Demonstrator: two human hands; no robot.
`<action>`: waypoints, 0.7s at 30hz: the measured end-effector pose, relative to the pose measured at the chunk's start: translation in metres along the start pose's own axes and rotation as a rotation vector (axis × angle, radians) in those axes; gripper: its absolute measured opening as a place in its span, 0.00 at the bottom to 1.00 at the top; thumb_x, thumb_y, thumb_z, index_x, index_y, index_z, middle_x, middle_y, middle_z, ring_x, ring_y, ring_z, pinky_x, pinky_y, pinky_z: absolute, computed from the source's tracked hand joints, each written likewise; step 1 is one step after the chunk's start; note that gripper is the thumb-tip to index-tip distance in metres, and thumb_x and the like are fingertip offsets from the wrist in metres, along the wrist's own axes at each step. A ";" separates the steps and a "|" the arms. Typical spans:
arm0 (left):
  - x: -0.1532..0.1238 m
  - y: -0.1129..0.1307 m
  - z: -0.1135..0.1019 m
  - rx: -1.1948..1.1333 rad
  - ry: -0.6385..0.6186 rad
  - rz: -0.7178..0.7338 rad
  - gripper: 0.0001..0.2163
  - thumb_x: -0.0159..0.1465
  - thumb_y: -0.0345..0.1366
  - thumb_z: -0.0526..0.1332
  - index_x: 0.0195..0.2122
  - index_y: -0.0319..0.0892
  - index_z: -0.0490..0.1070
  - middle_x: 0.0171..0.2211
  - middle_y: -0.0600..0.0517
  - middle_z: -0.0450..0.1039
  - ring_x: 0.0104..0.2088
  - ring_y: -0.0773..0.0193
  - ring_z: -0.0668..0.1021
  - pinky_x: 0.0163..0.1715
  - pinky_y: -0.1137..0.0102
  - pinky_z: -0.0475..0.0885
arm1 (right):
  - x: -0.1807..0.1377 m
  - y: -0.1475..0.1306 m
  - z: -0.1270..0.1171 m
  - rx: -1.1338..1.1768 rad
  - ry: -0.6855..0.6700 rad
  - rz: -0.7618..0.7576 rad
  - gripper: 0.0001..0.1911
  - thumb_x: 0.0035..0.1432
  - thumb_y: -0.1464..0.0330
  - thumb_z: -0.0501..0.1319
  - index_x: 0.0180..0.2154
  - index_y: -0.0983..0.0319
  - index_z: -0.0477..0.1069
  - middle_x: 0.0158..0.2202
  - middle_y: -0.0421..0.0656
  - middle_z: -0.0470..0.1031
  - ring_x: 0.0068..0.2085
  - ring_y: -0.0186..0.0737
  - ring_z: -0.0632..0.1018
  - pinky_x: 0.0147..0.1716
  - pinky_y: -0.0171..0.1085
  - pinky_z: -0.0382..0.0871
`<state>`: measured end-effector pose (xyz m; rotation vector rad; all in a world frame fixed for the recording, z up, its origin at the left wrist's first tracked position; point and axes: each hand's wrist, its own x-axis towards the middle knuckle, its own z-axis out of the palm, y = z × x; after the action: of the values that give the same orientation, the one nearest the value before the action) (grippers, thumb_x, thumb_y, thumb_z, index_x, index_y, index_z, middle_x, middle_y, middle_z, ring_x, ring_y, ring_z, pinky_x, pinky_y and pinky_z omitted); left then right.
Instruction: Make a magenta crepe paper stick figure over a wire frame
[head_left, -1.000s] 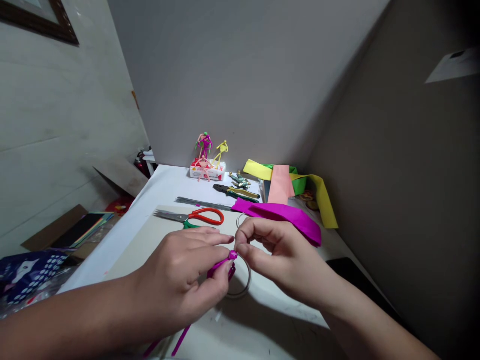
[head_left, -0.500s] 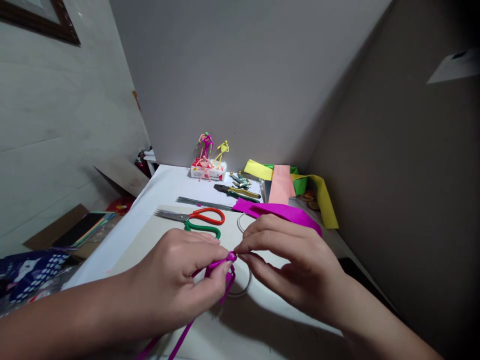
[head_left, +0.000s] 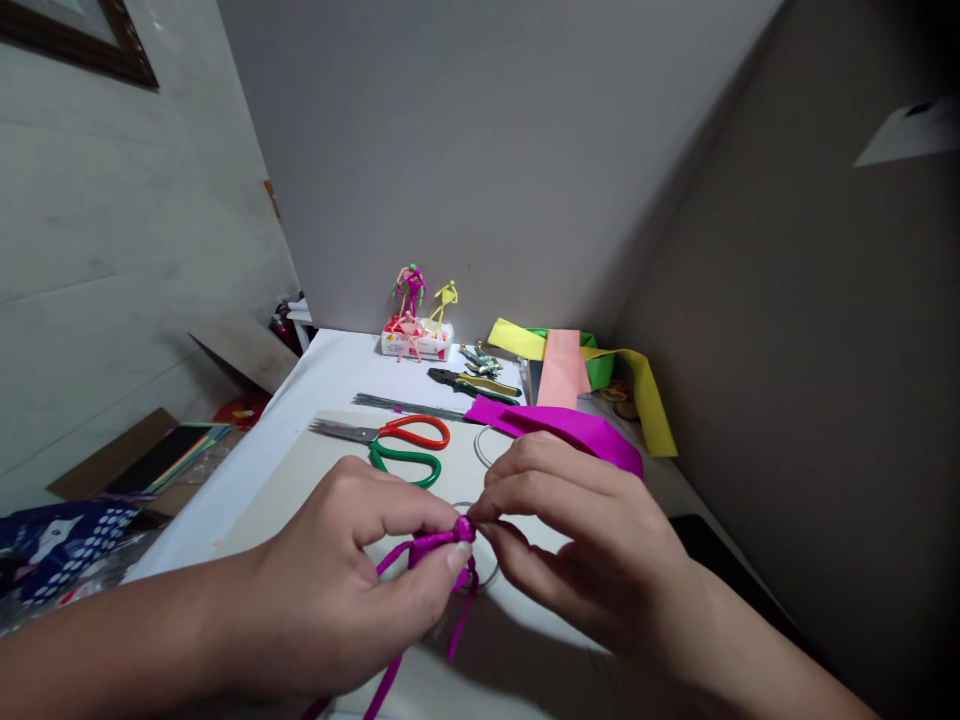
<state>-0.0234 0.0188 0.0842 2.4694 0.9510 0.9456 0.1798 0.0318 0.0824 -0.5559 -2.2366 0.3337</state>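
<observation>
A purple paper-wrapped wire figure (head_left: 465,528) with a small round head is between my hands, its thin limbs hanging below. My left hand (head_left: 375,575) pinches it just under the head between thumb and forefinger. From the right, the closed thumb and fingertips of my right hand (head_left: 592,545) grip at the side of the head; what exactly sits between them is too small to see. Beyond my left hand lie scissors (head_left: 409,453) with one red and one green handle. Past my right fingers is a folded purple crepe paper strip (head_left: 570,425).
Thin wires (head_left: 405,406) and pliers (head_left: 476,384) lie farther back on the white table (head_left: 289,425). Several small wire figures (head_left: 411,290) stand on a white-and-red box (head_left: 416,342). Yellow (head_left: 652,400), pink (head_left: 559,365) and green strips are at the back right. A grey panel (head_left: 487,170) rises behind.
Both hands have come slightly lower and nearer with the purple figure. Its head has tilted a little, and a hanging limb shows more below my left thumb.
</observation>
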 end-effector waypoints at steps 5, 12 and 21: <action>0.002 0.002 -0.001 -0.065 -0.049 -0.087 0.10 0.62 0.32 0.57 0.25 0.42 0.76 0.19 0.58 0.74 0.20 0.70 0.73 0.20 0.77 0.67 | -0.002 -0.004 0.002 -0.064 0.018 -0.002 0.03 0.57 0.77 0.61 0.35 0.66 0.72 0.31 0.45 0.72 0.33 0.36 0.72 0.33 0.36 0.67; 0.001 0.001 0.000 -0.122 -0.197 -0.156 0.12 0.59 0.26 0.56 0.19 0.39 0.68 0.17 0.59 0.65 0.19 0.74 0.66 0.21 0.76 0.59 | -0.001 -0.009 -0.004 -0.200 -0.101 -0.131 0.06 0.58 0.79 0.58 0.36 0.70 0.73 0.30 0.47 0.73 0.32 0.38 0.70 0.34 0.41 0.64; 0.002 0.000 0.000 -0.173 -0.309 -0.210 0.13 0.60 0.28 0.54 0.18 0.39 0.66 0.19 0.57 0.65 0.21 0.72 0.66 0.23 0.75 0.60 | 0.000 -0.004 0.001 -0.017 -0.124 -0.022 0.04 0.57 0.77 0.58 0.31 0.69 0.71 0.29 0.45 0.71 0.31 0.35 0.69 0.31 0.36 0.63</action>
<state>-0.0225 0.0197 0.0851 2.2329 0.9540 0.5346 0.1780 0.0285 0.0827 -0.5324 -2.3653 0.3469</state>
